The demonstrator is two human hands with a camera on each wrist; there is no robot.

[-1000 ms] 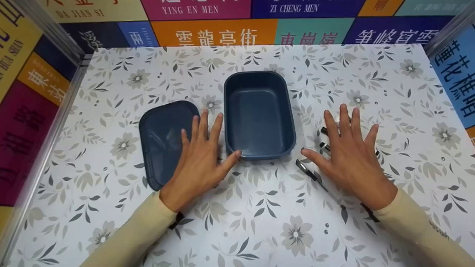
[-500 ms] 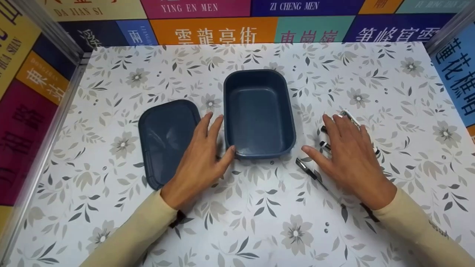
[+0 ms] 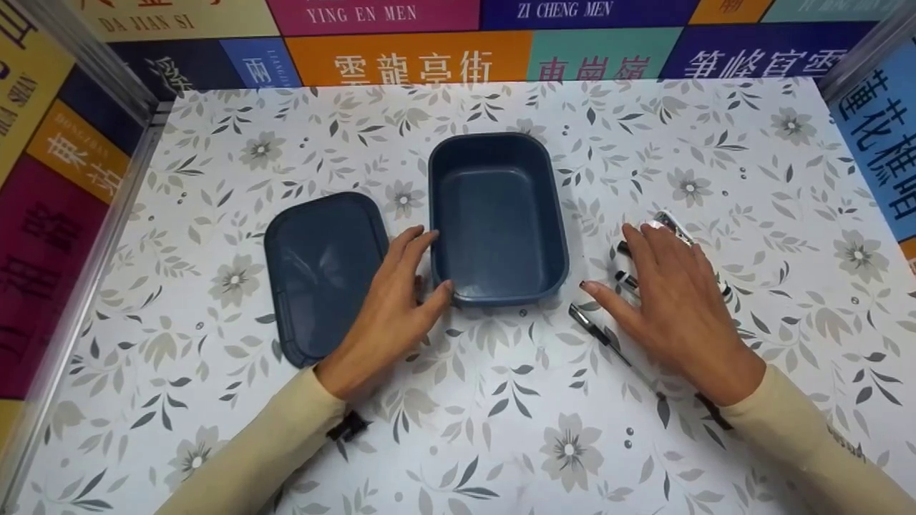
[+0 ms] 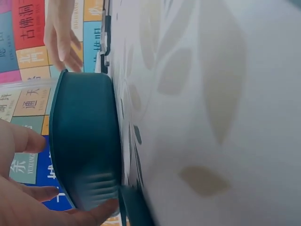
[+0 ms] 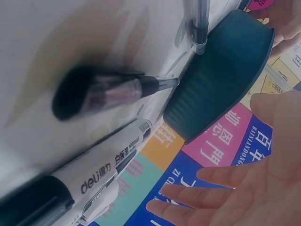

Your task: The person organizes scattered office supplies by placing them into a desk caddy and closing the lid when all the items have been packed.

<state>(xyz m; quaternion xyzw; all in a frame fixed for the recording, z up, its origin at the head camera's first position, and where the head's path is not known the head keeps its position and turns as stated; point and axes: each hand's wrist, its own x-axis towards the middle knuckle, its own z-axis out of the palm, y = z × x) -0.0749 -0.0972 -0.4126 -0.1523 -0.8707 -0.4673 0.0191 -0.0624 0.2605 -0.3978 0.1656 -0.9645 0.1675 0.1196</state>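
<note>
An open dark blue plastic box [image 3: 501, 236] stands on the table, its matching lid [image 3: 322, 279] lying to its left. My left hand [image 3: 386, 315] is at the box's near left corner, fingers loosely bent with fingertips right at the rim and wall. Over several pens to the right, my right hand [image 3: 676, 315] is spread palm down and holds nothing. A slim pen [image 3: 600, 335] lies beside its thumb. Beneath the right hand, the right wrist view shows a white whiteboard marker [image 5: 108, 165] with a black cap and a clear-barrelled pen [image 5: 115, 94]; the hand partly hides this group in the head view.
A white flower-patterned cover [image 3: 501, 443] lies over the table. Colourful panels with printed characters [image 3: 415, 57] rise at the back and both sides. A white item [image 3: 673, 225] shows beyond the right fingertips.
Both hands' widely spread fingers have drawn closer together and bent slightly. The left fingertips have come to the box's left rim. The box, lid and pens stay in place.
</note>
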